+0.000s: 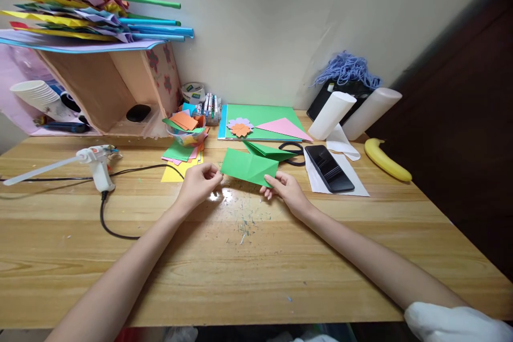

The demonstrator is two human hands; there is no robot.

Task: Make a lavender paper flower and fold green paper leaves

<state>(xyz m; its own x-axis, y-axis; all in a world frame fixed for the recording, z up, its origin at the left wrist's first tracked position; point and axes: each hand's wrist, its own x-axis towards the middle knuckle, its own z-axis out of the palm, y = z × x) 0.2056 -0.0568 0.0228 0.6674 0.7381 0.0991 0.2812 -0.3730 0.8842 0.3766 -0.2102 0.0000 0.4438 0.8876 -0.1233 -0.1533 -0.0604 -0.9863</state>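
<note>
A piece of creased green paper (249, 165) is held between my two hands above the wooden table. My left hand (200, 183) pinches its left edge near the lower corner. At the opposite end, my right hand (286, 191) grips the lower right corner, thumb on top and fingers beneath. Just behind it lies another folded green paper (264, 150), next to black-handled scissors (294, 154) whose blades are hidden.
A glue gun (98, 168) with its cord stands at left. Behind are a tub of paper scraps (186, 131), a paper flower (240, 127) and a pink paper triangle (285, 128). A phone (329, 168), paper rolls (332, 115) and a banana (387, 160) lie right.
</note>
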